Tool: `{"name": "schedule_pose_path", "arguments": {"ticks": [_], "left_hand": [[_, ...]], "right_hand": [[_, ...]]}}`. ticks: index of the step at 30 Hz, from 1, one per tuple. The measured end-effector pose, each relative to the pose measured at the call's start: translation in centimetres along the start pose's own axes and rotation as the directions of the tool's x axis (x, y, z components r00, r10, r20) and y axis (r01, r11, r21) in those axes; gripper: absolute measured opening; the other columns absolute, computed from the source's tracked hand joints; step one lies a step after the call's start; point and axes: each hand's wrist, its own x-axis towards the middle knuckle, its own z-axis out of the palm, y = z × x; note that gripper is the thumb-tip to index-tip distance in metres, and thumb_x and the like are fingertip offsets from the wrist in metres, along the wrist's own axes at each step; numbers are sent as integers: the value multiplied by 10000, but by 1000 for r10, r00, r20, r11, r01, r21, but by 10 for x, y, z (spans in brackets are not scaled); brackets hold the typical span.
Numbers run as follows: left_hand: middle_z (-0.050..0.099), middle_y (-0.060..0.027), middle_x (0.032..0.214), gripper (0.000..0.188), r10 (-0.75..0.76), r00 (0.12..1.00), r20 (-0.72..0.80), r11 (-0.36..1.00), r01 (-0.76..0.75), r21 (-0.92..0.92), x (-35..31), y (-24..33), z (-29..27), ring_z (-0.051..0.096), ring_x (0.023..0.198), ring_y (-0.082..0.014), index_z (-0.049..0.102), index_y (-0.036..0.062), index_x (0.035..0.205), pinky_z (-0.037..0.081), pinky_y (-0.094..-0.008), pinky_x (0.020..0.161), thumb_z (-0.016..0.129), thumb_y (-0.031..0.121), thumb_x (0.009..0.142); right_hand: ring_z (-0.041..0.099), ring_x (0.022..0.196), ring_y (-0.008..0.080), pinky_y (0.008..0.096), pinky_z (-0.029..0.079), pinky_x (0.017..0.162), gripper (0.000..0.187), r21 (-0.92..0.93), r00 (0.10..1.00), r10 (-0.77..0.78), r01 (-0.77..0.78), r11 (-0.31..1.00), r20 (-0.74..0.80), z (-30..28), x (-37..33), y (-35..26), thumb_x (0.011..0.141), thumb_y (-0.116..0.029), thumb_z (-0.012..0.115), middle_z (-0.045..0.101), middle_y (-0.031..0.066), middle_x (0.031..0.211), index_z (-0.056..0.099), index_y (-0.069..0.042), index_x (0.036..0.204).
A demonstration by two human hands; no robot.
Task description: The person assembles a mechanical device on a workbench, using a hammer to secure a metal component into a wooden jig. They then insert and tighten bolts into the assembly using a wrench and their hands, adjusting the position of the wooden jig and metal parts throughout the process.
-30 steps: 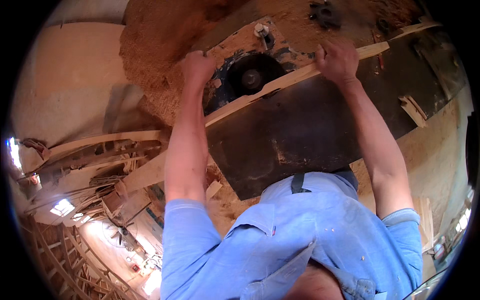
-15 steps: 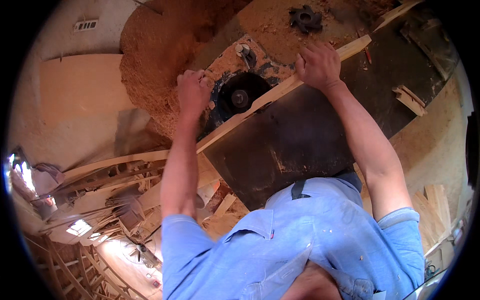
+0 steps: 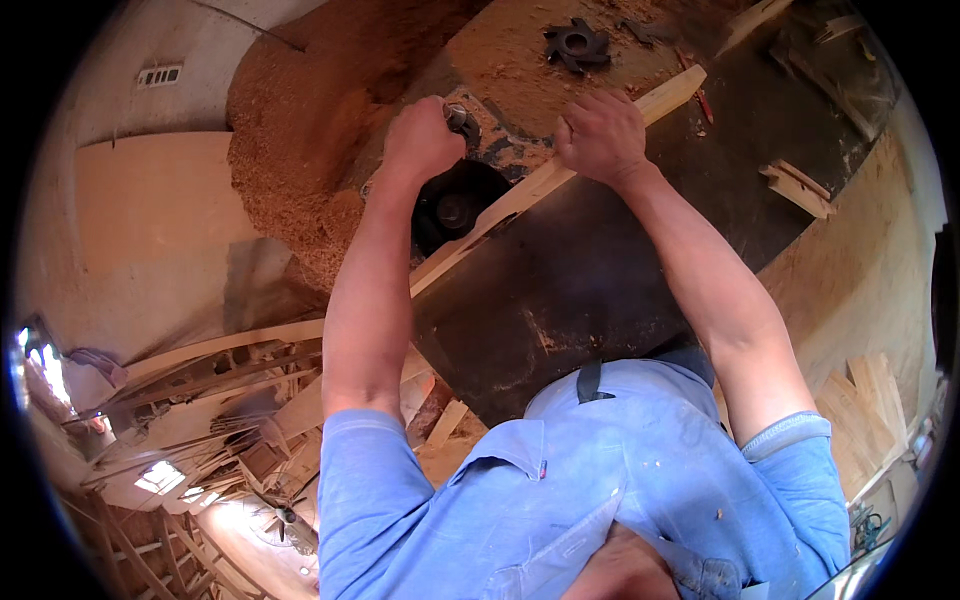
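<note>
My right hand (image 3: pixel 603 137) is closed over a long pale wooden strip (image 3: pixel 545 183). The strip runs slantwise along the edge of a dark machine table (image 3: pixel 585 265), with a notch in its side near the round opening. In that dark opening (image 3: pixel 470 195) sits a round spindle (image 3: pixel 453 208). Beyond it, my left hand (image 3: pixel 425 140) is curled into a fist right beside a metal knob (image 3: pixel 457 115) on the dust-covered machine top. Its fingers face away, so whatever they grip is hidden.
A toothed cutter head (image 3: pixel 577 45) lies on the dusty surface at the far side. Wood offcuts (image 3: pixel 798 190) and a red pencil-like stick (image 3: pixel 705 107) rest on the table's right part. Sawdust (image 3: pixel 290 130) is heaped at far left; stacked boards (image 3: pixel 230 350) stand at left.
My left hand has moved right and away from me, from beside the round opening to the metal knob. The right hand stays on the strip. The whole view has shifted slightly.
</note>
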Motion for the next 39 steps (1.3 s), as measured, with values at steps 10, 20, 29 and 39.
{"name": "schedule_pose_path", "arguments": {"ticks": [10,20,29,39], "left_hand": [[710,-202,1099,366,149,986,-67,984,-155,-85,-3,-5,13,666,1068,-397,664,26,1180,519,-462,921,671,49,815],[663,-223,1134,299,178,970,-164,979,-191,-66,7,-24,29,636,1073,-439,664,-13,1159,499,-471,934,582,65,883],[634,-217,946,364,104,856,-507,992,-54,112,27,5,66,621,926,-426,656,-34,915,490,-523,780,556,292,1044],[681,-171,1028,303,280,909,-308,890,-126,438,19,-12,61,619,1010,-401,719,67,1086,503,-493,907,503,274,1036]], "right_hand": [[631,689,300,442,488,739,180,23,998,13,-14,1000,59,1,-7,1,740,-256,664,628,94,673,643,-133,610],[638,738,280,409,471,763,174,142,996,44,-33,989,-74,-1,-3,1,686,-264,669,627,89,662,645,-108,613],[627,759,297,416,455,782,170,170,998,44,-36,985,-40,-2,-6,7,679,-258,685,618,90,695,647,-96,648],[653,1025,344,475,512,935,286,416,981,-7,-75,906,193,-50,-1,39,738,-81,683,706,122,1070,739,-111,1017]]}}
